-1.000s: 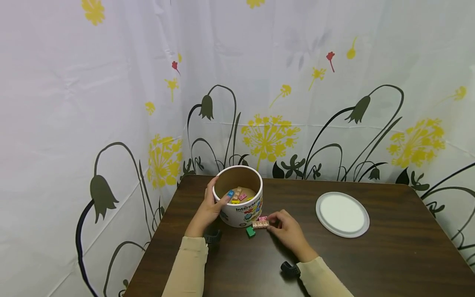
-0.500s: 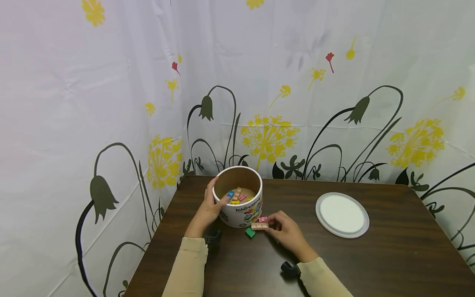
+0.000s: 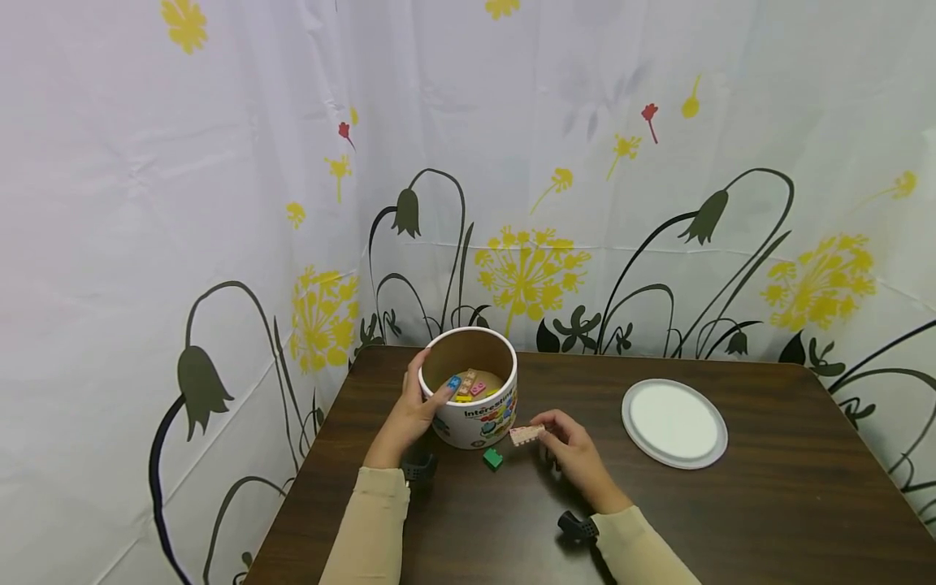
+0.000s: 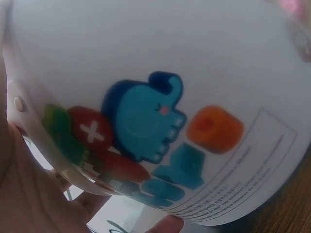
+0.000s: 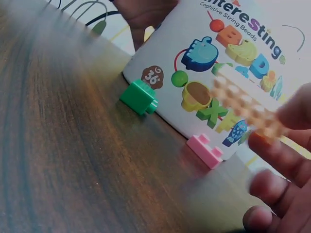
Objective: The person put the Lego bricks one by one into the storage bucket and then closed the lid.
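Note:
A white printed bucket (image 3: pixel 475 418) stands on the table, tilted slightly toward the head camera. My left hand (image 3: pixel 405 414) grips its left rim, thumb over the edge and fingers behind. In the head view, several toy bricks lie inside, among them a tan brick (image 3: pixel 465 383), a pink brick (image 3: pixel 478 389) and a blue brick (image 3: pixel 454 382) by my thumb. My right hand (image 3: pixel 574 455) pinches a long tan building brick (image 3: pixel 526 435) by one end, studs downward, in front of the bucket. A green brick (image 5: pixel 139 97) and a small pink brick (image 5: pixel 205 151) lie at the bucket's base.
A round white lid (image 3: pixel 674 424) lies flat on the dark wooden table (image 3: pixel 797 479), right of the bucket. A flower-printed curtain (image 3: pixel 570 162) hangs along the table's back and left. Dark bands (image 3: pixel 578 526) are on both wrists.
My right hand has picked the long tan brick off the table and turned it studs down. It now covers the small pink brick in the head view. My left hand stays on the bucket.

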Motion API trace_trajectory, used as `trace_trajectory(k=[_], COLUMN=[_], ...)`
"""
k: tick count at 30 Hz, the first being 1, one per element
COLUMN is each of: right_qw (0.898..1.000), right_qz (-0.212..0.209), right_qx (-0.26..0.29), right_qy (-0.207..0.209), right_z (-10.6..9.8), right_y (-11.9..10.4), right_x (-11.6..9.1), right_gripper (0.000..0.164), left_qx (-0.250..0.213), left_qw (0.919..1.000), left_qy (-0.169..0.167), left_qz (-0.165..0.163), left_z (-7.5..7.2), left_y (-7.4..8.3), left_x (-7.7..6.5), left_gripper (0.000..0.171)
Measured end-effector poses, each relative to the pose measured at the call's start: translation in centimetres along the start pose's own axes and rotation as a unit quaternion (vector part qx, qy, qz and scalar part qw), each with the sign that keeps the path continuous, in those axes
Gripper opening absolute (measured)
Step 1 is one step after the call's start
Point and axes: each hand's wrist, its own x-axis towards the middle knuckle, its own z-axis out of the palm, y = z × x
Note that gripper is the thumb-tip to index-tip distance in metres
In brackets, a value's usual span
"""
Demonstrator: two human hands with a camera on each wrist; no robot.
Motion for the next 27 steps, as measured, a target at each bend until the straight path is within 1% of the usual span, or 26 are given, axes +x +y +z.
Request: trace_trajectory(k=[4,9,13,17,22,24,27], right_qw=[0.999,0.999,0.998,0.997,0.994,0.993,0.994], right_qz=[0.032,0.037,0.018,-0.012,-0.049,-0.051,-0.033], right_qx=[0.025,0.014,0.015,0.023,0.023,0.03,0.055], right_qy=[0.022,0.038,0.056,0.068,0.093,0.104,0.091], right_z=[0.0,0.3,0.6,0.6,0.4,0.4,0.7], right_y=[0.0,0.2,0.1,-0.1,-0.4,-0.7,-1.3], right_x=[0.0,0.2,0.3,0.1,0.1,0.2,0.5], right_gripper=[0.02,0.019,0.02,0.019,0.027,0.029,0.031], left_qx=[0.003,0.002,0.004,0.003,0.001,0.002,0.008], left_qw=[1.0,1.0,0.9999,1.0,1.0,1.0,0.9999], left_qy=[-0.001,-0.001,0.001,0.0,0.002,0.003,0.005], left_qz=[0.004,0.009,0.012,0.008,0.005,0.005,0.003], left_z=[0.0,0.0,0.0,0.0,0.1,0.1,0.0], left_y=[-0.1,-0.2,-0.3,-0.3,-0.3,-0.3,-0.3], left_x=[0.0,0.1,0.1,0.1,0.2,0.2,-0.1], left_gripper=[0.091,0.091,0.091,0.092,0.092,0.092,0.092])
